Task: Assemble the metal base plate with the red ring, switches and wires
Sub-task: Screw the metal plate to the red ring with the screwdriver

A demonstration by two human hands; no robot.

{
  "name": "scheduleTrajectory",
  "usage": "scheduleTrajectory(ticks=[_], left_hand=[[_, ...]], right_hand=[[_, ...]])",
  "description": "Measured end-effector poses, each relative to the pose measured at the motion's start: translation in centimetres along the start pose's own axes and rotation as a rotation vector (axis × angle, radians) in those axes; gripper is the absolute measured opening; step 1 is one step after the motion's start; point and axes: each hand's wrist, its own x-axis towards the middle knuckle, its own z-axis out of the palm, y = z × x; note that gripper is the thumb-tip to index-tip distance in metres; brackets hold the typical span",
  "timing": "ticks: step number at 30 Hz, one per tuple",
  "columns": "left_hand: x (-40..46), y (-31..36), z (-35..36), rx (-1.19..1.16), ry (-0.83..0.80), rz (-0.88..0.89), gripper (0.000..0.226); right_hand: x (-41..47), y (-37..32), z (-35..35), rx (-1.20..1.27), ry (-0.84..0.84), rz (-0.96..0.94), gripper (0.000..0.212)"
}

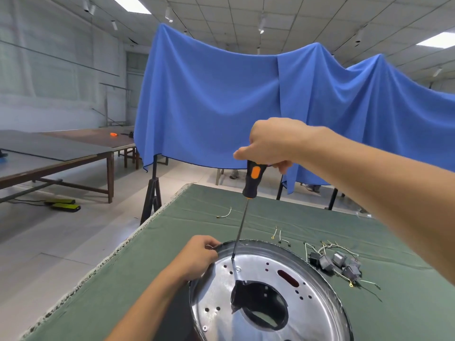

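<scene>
While gripping screwdriver [252,179], right hand [273,143] raised

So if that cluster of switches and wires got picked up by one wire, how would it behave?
The switches would probably dangle and swing, since their thin wires lie curved and limp on the green cloth. Likely light: small bodies. Tangled leads may drag neighbours along.

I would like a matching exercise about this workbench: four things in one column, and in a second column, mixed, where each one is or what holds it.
Things:
1. screwdriver
2. metal base plate
3. switches
4. single loose wire

Places:
A. lying alone on the green cloth, beyond the plate
B. held upright by the right hand
C. in a heap with wires, right of the plate
D. gripped at its rim by the left hand

Pairs: 1-B, 2-D, 3-C, 4-A
</scene>
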Motion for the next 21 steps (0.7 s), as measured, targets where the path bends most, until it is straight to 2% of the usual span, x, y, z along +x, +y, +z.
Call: scheduleTrajectory(ticks=[2, 3, 4, 7, 8, 11, 13, 16, 19, 21], left_hand=[[0.05, -0.08, 0.02, -0.012, 0.001, 0.003, 0.029], [0.07, -0.12, 0.02, -0.014, 0.000, 0.003, 0.029], [0.11, -0.15, 0.01, -0.015, -0.001, 0.002, 0.029], [0.17, -0.19, -0.06, -0.016, -0.001, -0.006, 0.028], [0.15, -0.17, -0.07, -0.013, -0.001, -0.009, 0.028], [0.10, -0.21, -0.06, -0.025, -0.001, -0.015, 0.029], [0.09, -0.20, -0.07, -0.024, -0.001, -0.007, 0.030], [0.14, -0.15, 0.00, -0.028, 0.001, -0.006, 0.031], [0.10, -0.16, 0.03, -0.024, 0.001, -0.008, 0.030], [0.12, -0.17, 0.02, -0.032, 0.001, -0.007, 0.029]], right_hand=[[-0.01, -0.19, -0.41, 0.202, -0.172, -0.032, 0.022], [0.00, -0.17, -0.36, 0.245, -0.203, -0.057, 0.020], [0.05, -0.14, -0.21, 0.227, -0.189, -0.069, 0.019], [0.28, -0.04, 0.16, 0.034, -0.026, -0.029, 0.039], [0.29, 0.05, 0.06, 0.053, -0.052, -0.007, 0.039], [0.41, 0.31, -0.45, 0.280, -0.241, -0.018, 0.022], [0.52, 0.43, -0.15, 0.308, -0.235, -0.039, 0.020], [0.72, 0.45, 0.10, 0.119, -0.137, 0.003, 0.043], [0.47, 0.38, -0.53, 0.291, -0.254, 0.004, 0.031], [0.31, 0.31, -0.66, 0.321, -0.274, -0.049, 0.029]])
